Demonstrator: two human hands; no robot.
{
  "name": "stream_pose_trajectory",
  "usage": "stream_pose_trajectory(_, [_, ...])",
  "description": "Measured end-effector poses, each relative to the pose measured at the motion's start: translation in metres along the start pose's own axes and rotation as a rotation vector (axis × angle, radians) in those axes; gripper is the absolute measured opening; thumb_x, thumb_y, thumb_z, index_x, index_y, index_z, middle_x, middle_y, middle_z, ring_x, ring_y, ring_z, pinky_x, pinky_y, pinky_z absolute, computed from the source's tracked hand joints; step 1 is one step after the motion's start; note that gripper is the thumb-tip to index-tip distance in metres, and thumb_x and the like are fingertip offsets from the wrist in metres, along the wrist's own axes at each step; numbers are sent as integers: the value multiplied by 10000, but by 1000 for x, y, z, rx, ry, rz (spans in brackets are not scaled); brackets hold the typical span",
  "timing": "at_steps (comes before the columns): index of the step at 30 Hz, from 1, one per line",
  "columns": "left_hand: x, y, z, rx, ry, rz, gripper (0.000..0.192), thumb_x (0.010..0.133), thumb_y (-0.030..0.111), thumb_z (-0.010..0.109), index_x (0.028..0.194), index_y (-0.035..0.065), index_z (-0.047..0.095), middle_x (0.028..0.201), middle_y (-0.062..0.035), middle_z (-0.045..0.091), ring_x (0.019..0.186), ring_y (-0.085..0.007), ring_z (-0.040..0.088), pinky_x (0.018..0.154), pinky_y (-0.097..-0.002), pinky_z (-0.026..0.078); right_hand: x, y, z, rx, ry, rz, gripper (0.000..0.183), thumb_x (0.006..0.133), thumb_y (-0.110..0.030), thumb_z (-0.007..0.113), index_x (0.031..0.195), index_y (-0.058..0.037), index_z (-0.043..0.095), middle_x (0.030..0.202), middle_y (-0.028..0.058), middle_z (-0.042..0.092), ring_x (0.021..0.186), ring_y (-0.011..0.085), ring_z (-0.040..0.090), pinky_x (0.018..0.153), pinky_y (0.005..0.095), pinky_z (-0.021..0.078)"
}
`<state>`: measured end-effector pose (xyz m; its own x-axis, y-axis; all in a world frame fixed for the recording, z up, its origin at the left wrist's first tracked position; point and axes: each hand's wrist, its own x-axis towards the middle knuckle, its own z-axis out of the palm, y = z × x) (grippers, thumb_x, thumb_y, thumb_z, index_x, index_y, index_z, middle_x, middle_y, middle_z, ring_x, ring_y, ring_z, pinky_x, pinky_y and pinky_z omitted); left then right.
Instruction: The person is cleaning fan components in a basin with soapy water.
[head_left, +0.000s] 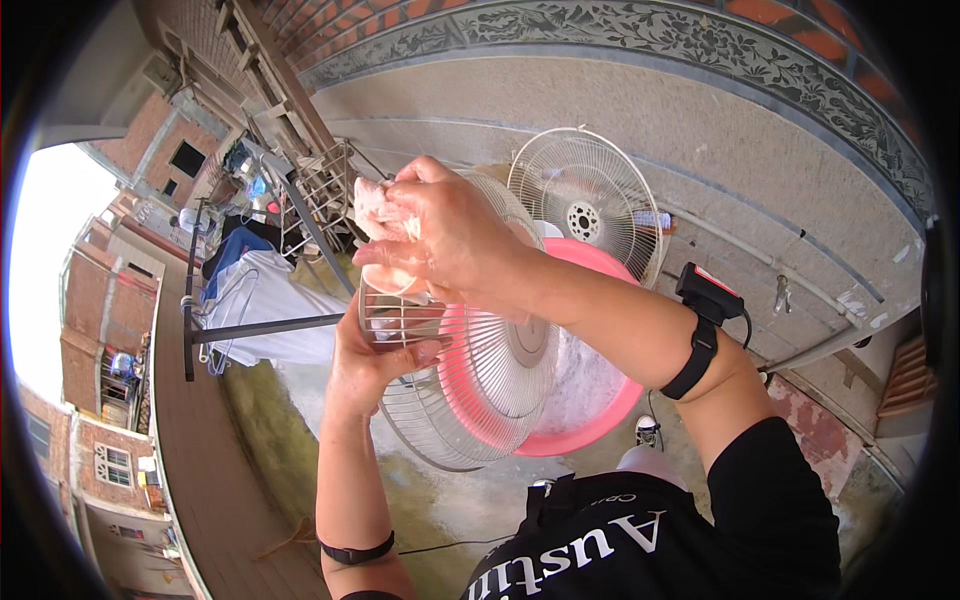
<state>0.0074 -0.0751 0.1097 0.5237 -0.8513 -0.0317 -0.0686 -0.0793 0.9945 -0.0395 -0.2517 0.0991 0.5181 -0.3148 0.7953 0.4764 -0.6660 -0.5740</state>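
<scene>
A white wire fan grille (487, 390) is tilted up over a pink plastic basin (592, 439) of sudsy water (585, 375). My left hand (375, 360) grips the grille's rim, with the thumb across the wires. Above it, my right hand (450, 232) holds a wet pale pink cloth (379, 210) at the upper part of the rim. Part of the cloth shows below the fingers, against the wires. My right hand and forearm hide some of the grille.
Another fan grille (583, 180) leans against the wall (720, 202) behind the basin. At left, white laundry (277, 307) and hangers hang by a dark metal rack (262, 328). A pipe (757, 259) with a tap (782, 294) runs along the wall. A thin cable (457, 544) lies on the floor.
</scene>
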Motion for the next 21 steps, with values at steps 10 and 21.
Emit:
stream_pose_trajectory(10, [-11, -9, -2, -19, -83, 80, 668, 666, -137, 674, 1254, -48, 371, 1057, -263, 608, 972, -341, 621, 735, -373, 569, 5, 17, -3, -96, 204, -51, 148, 708, -88, 628, 843, -31, 650, 842, 134, 581, 793, 319, 586, 699, 383, 494])
stream_pose_trajectory(21, [14, 17, -6, 121, -52, -20, 750, 636, -97, 698, 1300, 8, 367, 1006, -138, 642, 867, -217, 640, 755, -336, 531, 6, 5, -14, 10, 153, 217, 164, 764, -58, 618, 904, 27, 620, 941, 149, 555, 826, 314, 589, 725, 375, 483])
